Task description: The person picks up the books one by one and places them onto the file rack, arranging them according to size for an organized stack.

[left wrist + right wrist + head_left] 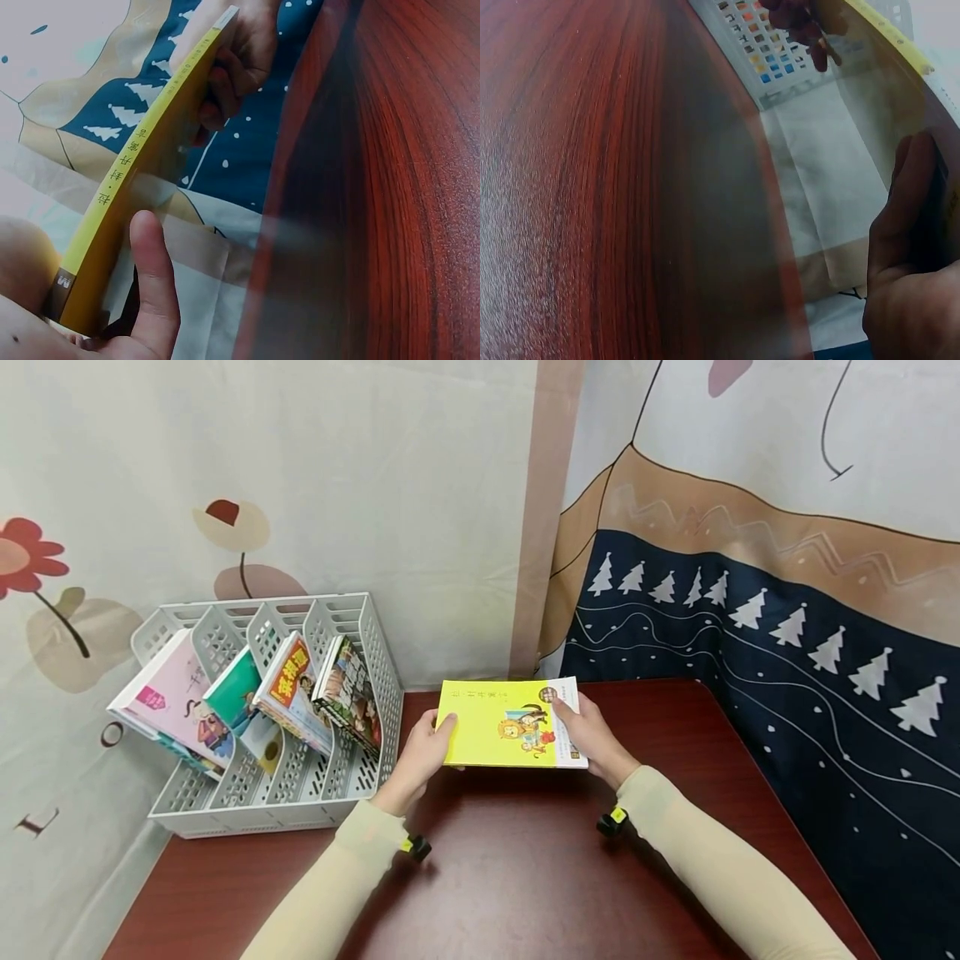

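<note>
A yellow book [480, 727] with a cartoon lion on its cover is held up over the table between both hands, its spine toward me. My left hand [422, 756] grips its left end, thumb on the cover and fingers underneath. At the other end, my right hand [596, 739] pinches the white-bordered edge with the thumb on top. The left wrist view shows the book's yellow spine [124, 161] with printed characters. From the right wrist, the underside of the book [881, 90] appears above the fingers of my right hand [911, 285].
A light grey slotted rack [255, 814] stands at the left of the dark red table [525, 877]. Leaning in its compartments are a pink book [176, 693], a green book [240, 693], a red-and-yellow titled book [292, 685] and a dark-covered book [352, 693]. Printed curtains hang behind.
</note>
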{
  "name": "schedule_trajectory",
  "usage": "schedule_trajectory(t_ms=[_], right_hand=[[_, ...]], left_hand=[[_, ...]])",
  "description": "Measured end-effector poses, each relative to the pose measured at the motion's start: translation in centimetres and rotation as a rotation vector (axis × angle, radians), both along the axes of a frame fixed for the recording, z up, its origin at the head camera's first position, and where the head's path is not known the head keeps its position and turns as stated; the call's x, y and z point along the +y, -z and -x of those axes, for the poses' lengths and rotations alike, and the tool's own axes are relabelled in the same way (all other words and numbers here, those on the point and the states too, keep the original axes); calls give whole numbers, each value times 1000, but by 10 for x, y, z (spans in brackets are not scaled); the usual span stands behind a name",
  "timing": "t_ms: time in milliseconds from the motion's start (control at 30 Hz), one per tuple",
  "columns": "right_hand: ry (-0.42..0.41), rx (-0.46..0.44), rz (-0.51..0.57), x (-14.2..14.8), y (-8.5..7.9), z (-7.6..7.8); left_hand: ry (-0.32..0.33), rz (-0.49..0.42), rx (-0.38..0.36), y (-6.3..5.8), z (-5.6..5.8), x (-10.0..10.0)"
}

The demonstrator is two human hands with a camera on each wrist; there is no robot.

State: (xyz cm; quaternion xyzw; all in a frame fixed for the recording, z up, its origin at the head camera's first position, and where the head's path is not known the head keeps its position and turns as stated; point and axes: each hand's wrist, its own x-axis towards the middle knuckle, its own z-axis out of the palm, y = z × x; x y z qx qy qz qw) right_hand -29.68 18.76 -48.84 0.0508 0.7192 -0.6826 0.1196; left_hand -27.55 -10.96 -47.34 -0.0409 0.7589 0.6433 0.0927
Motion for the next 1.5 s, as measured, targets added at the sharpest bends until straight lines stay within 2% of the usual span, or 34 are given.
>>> schedule_trajectory(t_ms=[133,333,467,567,667,867,1033,1167,1267,1500], right_hand=[[8,-9,4,-3,-1,-2],[0,-41,17,-4,-3,-3],[-3,-71,18,-1,-4,3],[-19,-84,-19,5,-6,12],[-73,-79,-79,16,-9,23],[-283,-41,-241,34,-20,37],[-460,-15,-355,34,-24,41],[-573,-15,-375,32,-23,39],[-583,-1,-345,29,-22,37],[-520,30,-244,22,-22,29]], left_hand=[[-1,6,-3,0,-1,-2],[-18,-14,54,1,-2,-4],[-39,-19,68,0,-1,-7],[-29,-33,58,-1,1,-12],[13,-44,40,-2,4,-16],[103,-45,24,0,4,-19],[175,-57,20,0,3,-17],[203,-55,19,-3,4,-15],[204,-54,16,-2,6,-15],[164,-31,12,-4,9,-21]])
